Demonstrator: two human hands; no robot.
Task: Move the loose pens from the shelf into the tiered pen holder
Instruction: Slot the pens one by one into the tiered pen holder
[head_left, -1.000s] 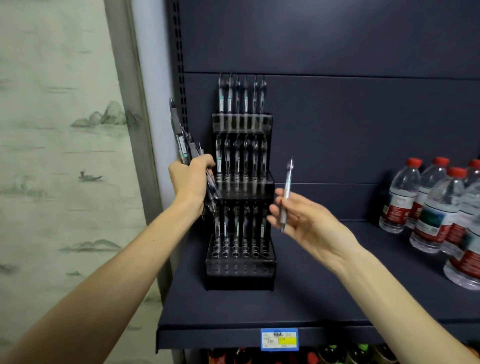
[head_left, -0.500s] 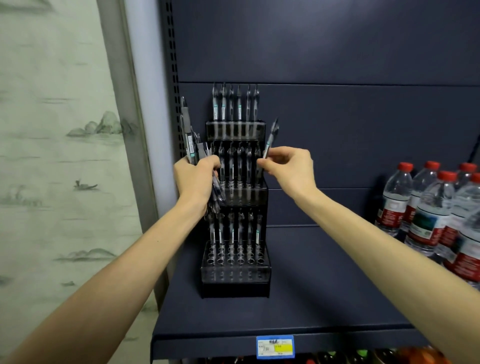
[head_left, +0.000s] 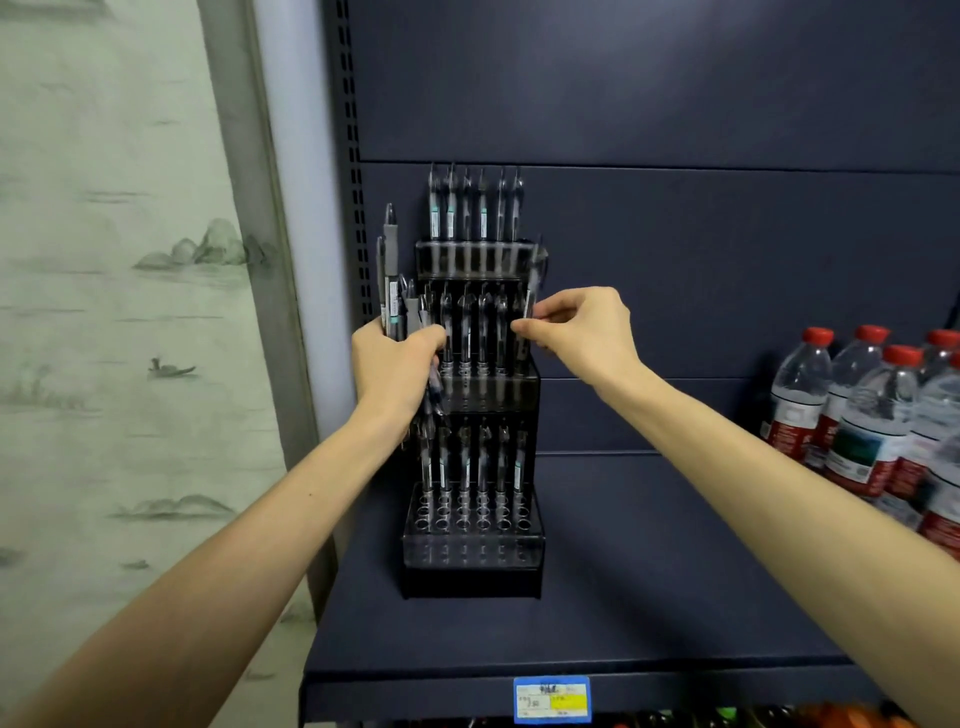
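A black tiered pen holder (head_left: 472, 566) stands on the dark blue shelf (head_left: 649, 587), its three upper tiers holding rows of upright pens. The lowest front tier shows several unfilled holes. My left hand (head_left: 397, 366) grips a bundle of loose pens (head_left: 393, 280) beside the holder's left edge, their ends sticking up above my fist. My right hand (head_left: 576, 327) pinches a single pen (head_left: 535, 275) upright at the right end of the middle tier's row.
Several water bottles (head_left: 852, 415) with red caps stand on the right of the shelf. A price tag (head_left: 551, 700) is stuck on the shelf's front edge. A painted wall panel (head_left: 114, 312) lies to the left of the shelf upright.
My right hand carried the single pen from mid-air in front of the holder up to the right end of the middle tier. The left hand kept its bundle in place.
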